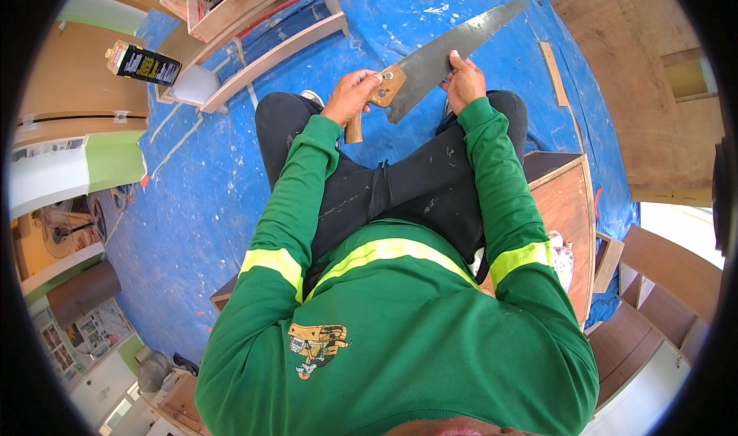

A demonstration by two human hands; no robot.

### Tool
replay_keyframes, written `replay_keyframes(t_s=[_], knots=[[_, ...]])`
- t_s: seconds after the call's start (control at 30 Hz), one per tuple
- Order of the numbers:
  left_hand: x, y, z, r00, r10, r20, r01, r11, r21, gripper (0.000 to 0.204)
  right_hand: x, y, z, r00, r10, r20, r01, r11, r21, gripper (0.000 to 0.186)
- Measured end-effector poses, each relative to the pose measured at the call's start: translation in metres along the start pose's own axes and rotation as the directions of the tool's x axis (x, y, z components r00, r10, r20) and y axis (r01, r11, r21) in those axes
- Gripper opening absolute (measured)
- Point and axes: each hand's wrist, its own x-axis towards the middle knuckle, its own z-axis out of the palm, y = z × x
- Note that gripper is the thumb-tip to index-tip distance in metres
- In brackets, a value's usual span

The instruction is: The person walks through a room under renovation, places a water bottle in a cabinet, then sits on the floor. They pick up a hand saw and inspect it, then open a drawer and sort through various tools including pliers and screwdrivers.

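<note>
A hand saw (442, 58) with a wide grey blade and a wooden handle is held up in front of my knees. My left hand (352, 96) grips the brown handle, its fingers wrapped round it. Midway along the blade, my right hand (465, 81) pinches the metal between thumb and fingers. The blade tilts, its narrow tip pointing up and to the right. Its toothed edge faces down toward my right hand. Part of the handle is hidden behind my left hand.
Blue sheeting (192, 175) covers the floor. A wooden frame (277, 59) stands at the far left, with a black tin (144, 63) beside it. A thin wood strip (553, 75) lies to the right. Near my right arm is a brown wooden box (560, 213); a plywood panel (638, 90) lies beyond.
</note>
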Motion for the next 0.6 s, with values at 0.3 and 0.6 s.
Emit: replay_keyframes(t_s=[0.3, 0.6], knots=[[-0.0044, 0.0064, -0.0007, 1.0, -0.011, 0.013, 0.01, 0.999, 0.032, 0.041, -0.0013, -0.0004, 0.0022, 1.0, -0.005, 0.006, 0.005, 1.0, 0.01, 0.023], [-0.0041, 0.0054, -0.0014, 0.999, 0.008, 0.033, -0.01, 0.999, 0.048, 0.042, -0.0027, -0.0014, 0.0023, 1.0, -0.004, 0.008, 0.004, 1.0, -0.006, 0.026]])
